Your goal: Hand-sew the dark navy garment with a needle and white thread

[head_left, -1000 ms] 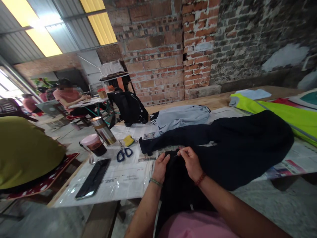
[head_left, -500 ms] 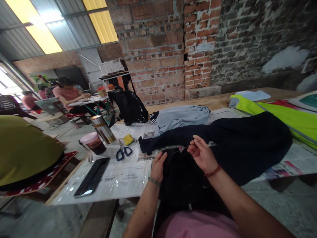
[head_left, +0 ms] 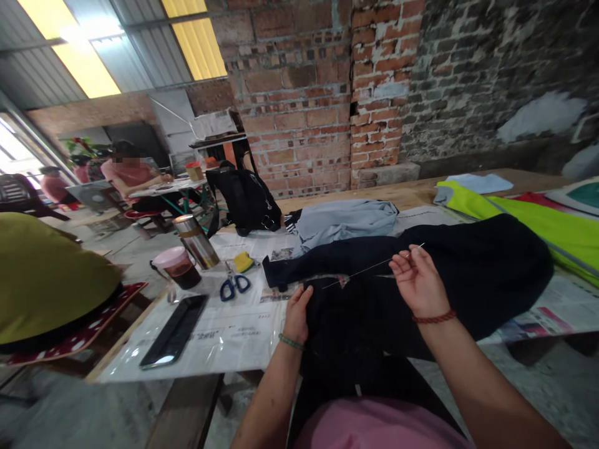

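Observation:
A dark navy garment (head_left: 477, 274) lies across the table, and its near part hangs over the edge by my lap. My left hand (head_left: 297, 318) pinches the cloth at its left side, thumb on top. Higher and to the right, my right hand (head_left: 418, 284) is closed on a thin sewing needle (head_left: 421, 246), whose tip sticks out past the fingers. A pale thread (head_left: 369, 269) runs taut from the cloth near my left hand to my right fingers. Whether the fingers also grip the thread, I cannot tell.
Left on the table are a phone (head_left: 175, 332), blue-handled scissors (head_left: 234, 287), a yellow object (head_left: 243, 262), a lidded cup (head_left: 178, 268) and a steel flask (head_left: 196, 242). Behind lie a black backpack (head_left: 246, 199), grey clothing (head_left: 346, 219) and a neon vest (head_left: 505, 215). People sit at left.
My right hand has moved right and slightly up, drawing a longer stretch of thread out from the cloth. The left hand keeps its place on the garment.

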`<control>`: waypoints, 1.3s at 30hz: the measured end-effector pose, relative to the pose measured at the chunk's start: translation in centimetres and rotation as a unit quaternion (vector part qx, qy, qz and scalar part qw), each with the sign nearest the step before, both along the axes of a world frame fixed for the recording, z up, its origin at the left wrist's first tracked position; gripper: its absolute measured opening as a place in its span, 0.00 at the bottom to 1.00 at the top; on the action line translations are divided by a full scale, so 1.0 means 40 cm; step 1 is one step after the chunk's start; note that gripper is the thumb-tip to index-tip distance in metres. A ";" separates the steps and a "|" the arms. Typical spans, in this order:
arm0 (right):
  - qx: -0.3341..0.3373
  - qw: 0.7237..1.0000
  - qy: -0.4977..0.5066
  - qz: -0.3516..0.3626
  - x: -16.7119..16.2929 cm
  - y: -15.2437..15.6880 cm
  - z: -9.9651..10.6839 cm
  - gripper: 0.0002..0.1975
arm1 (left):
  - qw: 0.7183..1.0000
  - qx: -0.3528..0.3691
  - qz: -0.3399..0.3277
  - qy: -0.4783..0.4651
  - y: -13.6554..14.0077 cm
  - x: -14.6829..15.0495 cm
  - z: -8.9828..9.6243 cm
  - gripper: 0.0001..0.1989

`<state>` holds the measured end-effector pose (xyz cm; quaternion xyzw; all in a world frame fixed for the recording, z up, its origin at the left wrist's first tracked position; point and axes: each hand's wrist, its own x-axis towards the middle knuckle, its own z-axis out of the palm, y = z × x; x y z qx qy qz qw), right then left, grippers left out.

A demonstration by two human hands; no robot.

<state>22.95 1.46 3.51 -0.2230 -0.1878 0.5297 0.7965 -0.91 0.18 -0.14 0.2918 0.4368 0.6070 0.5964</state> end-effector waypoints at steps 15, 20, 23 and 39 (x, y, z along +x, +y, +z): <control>0.017 0.988 -0.049 -0.143 0.102 0.001 0.013 0.09 | 1.000 -0.004 0.012 0.013 0.004 0.001 -0.004 0.10; -0.007 0.990 -0.113 -0.086 0.051 -0.020 0.003 0.12 | 1.000 0.002 0.017 0.018 0.002 0.000 0.000 0.09; -0.043 0.970 -0.236 0.037 -0.038 -0.054 -0.015 0.13 | 1.000 0.010 0.020 0.011 -0.001 -0.002 0.005 0.08; -0.106 0.807 -0.509 0.280 -0.264 -0.093 -0.049 0.09 | 0.994 0.084 -0.002 0.071 -0.018 -0.007 0.002 0.05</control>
